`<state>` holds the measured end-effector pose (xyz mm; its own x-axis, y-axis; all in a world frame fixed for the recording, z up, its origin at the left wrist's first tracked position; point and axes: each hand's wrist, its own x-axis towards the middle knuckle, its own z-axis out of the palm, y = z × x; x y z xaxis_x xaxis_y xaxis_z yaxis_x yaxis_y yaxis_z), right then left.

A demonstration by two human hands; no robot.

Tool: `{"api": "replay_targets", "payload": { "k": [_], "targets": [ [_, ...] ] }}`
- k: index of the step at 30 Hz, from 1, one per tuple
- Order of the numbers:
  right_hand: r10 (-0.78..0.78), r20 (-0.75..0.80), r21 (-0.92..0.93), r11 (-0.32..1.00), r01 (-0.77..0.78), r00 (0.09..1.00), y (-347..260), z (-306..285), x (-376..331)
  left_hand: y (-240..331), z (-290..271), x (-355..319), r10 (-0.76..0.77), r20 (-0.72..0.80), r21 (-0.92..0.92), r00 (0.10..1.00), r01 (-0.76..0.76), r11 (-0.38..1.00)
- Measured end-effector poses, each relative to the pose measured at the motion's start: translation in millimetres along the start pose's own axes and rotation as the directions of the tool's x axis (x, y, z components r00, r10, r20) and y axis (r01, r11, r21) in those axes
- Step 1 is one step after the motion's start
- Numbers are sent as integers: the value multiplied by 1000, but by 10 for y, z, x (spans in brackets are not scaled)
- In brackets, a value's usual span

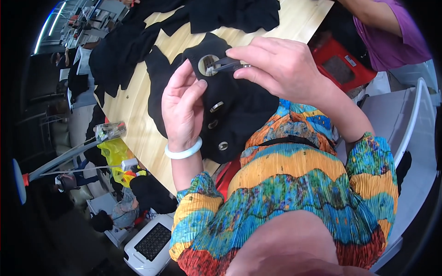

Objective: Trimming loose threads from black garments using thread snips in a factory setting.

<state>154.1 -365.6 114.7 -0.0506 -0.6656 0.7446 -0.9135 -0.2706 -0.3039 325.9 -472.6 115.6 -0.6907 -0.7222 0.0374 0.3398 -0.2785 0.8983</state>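
the work looks to be mid-way on one detail: the tip of a dark two-bladed hand tool (224, 65) lies at the face of a large pale-rimmed button (202, 67), with a whitish tuft showing at its centre. the right hand (282, 65) pinches the tool between thumb and fingers, while the left hand (182, 106), with a pale bangle (184, 150) at the wrist, pinches the edge of the black garment (248, 101), its thumb just beside that button. the garment is in front of the person, partly on the wooden table (138, 117) and reaching toward the lap. as for what is done, this button appears to be in place on the cloth, and three more, an upper one (216, 106), a middle one (212, 123) and a lower one (223, 146), show below it; they are tilted or too small to tell whether any tuft remains there. the step at the top button seems unfinished, as the tuft is there and the tool is at it. more black clothing (232, 16) lies across the table's far side; whether it is finished or waiting, i cannot tell.
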Motion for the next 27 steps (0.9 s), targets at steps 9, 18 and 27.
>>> {"api": "replay_targets", "payload": {
  "k": [9, 18, 27],
  "targets": [
    [10, 66, 50, 999, -14, 998, 47, 115, 43, -29, -31, 26, -66, 28, -63, 997, 68, 996],
    [98, 22, 217, 971, -100, 995, 96, 336, 101, -45, -182, 90, -79, 59, -150, 995, 87, 985],
    [378, 147, 658, 652, -376, 914, 15, 364, 150, 29, -112, 265, -108, 57, -211, 993, 117, 970]
  ]
}}
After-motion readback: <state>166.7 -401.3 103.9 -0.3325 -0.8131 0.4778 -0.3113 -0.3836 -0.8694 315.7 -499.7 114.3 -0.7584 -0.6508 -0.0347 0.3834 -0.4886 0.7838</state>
